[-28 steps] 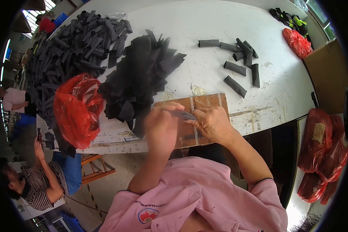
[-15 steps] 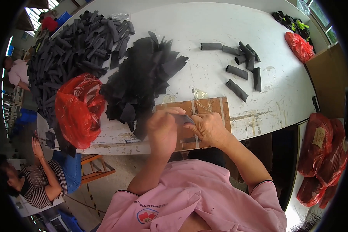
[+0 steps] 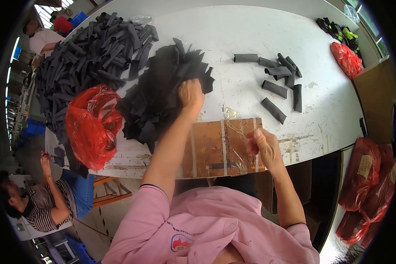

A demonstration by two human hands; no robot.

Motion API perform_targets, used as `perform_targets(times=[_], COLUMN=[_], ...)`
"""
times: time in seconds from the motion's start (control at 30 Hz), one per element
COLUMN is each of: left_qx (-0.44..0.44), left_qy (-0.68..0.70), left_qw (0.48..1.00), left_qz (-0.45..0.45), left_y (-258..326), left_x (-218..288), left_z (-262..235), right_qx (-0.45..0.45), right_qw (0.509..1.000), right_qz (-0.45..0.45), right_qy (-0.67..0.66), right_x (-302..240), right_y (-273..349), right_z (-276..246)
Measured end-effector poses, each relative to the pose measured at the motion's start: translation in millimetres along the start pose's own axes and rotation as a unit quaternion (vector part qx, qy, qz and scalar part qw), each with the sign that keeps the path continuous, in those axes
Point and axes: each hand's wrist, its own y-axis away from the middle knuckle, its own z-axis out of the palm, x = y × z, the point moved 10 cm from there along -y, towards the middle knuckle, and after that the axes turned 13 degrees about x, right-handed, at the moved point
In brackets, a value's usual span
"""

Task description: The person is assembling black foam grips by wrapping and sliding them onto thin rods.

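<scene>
My left hand [image 3: 192,93] reaches out over a heap of flat black fabric-like pieces [image 3: 156,83]. Its fingers bend down and pinch at the heap's right side, with the tips partly hidden. Above the right end of a brown board [image 3: 207,147], my right hand [image 3: 265,147] hovers with curled fingers and nothing visible in them. Clear tape strips run across the board, which lies at the table's near edge. Farther right, several dark grey rolled tubes [image 3: 275,89] lie loosely grouped on the white table [image 3: 224,39]; one tube [image 3: 277,71] rests against others.
A large mound of dark rolled tubes [image 3: 92,53] covers the table's left. By it sits a crumpled red plastic bag [image 3: 94,127]. Another red bag [image 3: 346,59] is at the far right, with red-wrapped bundles [image 3: 361,176] below. A person in stripes [image 3: 46,204] sits at left.
My hands have parted: the left moved up and forward onto the black heap, the right slightly right. The dark piece between them is gone, and one more tube shows in the right-hand group.
</scene>
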Motion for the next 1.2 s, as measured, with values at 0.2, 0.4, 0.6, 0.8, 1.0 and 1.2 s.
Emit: perform_targets(times=[0.2,0.4,0.6,0.8,1.0,1.2], left_qx=[0.051,-0.192,-0.112,-0.089,-0.160,-0.195], left_qy=[0.293,0.575,0.458,0.582,0.650,0.657], left_qw=[0.953,0.694,0.823,0.709,0.613,0.598], left_qz=[-0.063,-0.388,-0.317,-0.388,-0.419,-0.415], left_y=[58.2,151.9,180.0,191.0,186.8,184.6], left_x=[-23.3,-44.0,-52.5,-48.4,-31.7,-24.4], left_z=[-56.4,-109.3,-153.2,-147.2,-132.3,-127.0], right_qx=[-0.170,-0.189,-0.121,-0.104,-0.085,-0.065], right_qw=[0.983,0.925,0.843,0.855,0.860,0.868], right_qz=[0.039,0.200,0.347,0.313,0.300,0.300], right_qy=[0.059,-0.263,-0.392,-0.400,-0.403,-0.391], right_x=[20.7,37.4,48.1,37.9,36.6,40.3], right_y=[65.9,67.9,78.9,71.4,70.8,67.9], right_z=[68.6,137.0,166.9,150.5,142.9,140.2])
